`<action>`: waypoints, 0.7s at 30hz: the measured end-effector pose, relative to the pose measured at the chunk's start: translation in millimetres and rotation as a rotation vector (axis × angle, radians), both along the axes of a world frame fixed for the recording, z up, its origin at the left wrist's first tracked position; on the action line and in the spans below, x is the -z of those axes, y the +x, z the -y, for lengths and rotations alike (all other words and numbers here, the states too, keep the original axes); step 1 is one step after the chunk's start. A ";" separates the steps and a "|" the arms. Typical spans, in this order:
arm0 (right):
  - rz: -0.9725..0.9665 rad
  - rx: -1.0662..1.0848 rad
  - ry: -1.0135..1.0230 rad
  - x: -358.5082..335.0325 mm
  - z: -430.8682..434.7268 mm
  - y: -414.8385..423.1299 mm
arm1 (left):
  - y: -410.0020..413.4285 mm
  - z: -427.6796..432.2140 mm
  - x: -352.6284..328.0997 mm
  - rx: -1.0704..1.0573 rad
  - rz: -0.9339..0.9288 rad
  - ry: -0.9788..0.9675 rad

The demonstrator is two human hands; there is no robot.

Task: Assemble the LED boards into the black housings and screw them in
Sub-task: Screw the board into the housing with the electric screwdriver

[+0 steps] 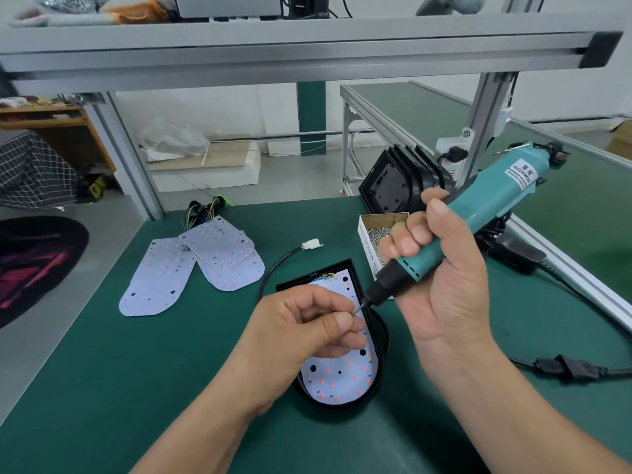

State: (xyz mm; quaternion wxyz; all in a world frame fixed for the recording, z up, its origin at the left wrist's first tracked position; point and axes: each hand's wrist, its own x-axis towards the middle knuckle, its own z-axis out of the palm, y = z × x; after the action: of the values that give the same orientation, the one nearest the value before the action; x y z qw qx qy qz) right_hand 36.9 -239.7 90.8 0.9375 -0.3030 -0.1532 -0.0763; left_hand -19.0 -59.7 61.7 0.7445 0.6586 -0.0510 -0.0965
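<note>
A black housing (pixel 382 340) lies on the green mat in front of me with a white LED board (pixel 337 379) seated in it. My left hand (pixel 301 331) hovers over the board and pinches a small screw (pixel 355 310) between thumb and forefinger. My right hand (pixel 434 268) grips a teal electric screwdriver (pixel 478 217), tilted down to the left. Its bit tip meets the screw just above the board.
Loose LED boards (pixel 191 268) with wire bundles lie at the left. A cardboard box of screws (pixel 376 234) stands behind the housing, and a stack of empty black housings (pixel 400 183) leans behind that. The housing's cable and white plug (pixel 312 243) and the screwdriver's power cord (pixel 564 367) run across the mat.
</note>
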 end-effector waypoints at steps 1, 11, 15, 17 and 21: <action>0.002 0.001 0.003 0.0 0.5 -0.1 | 0.1 0.1 0.4 -0.001 -0.004 -0.008; -0.003 0.019 0.004 1.1 1.6 2.6 | -0.8 2.8 1.7 0.012 -0.048 -0.067; -0.004 0.022 0.002 2.3 2.2 2.9 | -0.8 3.6 3.5 0.013 -0.049 -0.053; -0.001 0.028 -0.004 2.2 2.2 2.9 | -0.3 3.9 3.3 0.003 -0.052 -0.048; 0.010 0.050 -0.031 1.0 0.9 1.1 | 0.1 5.2 4.6 -0.008 -0.053 -0.041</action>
State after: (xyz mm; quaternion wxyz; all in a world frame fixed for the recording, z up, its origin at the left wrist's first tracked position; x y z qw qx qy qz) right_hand 38.1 -240.6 89.8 0.9296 -0.3210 -0.1516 -0.0989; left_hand -18.9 -64.9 57.1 0.7593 0.6407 -0.0305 -0.1097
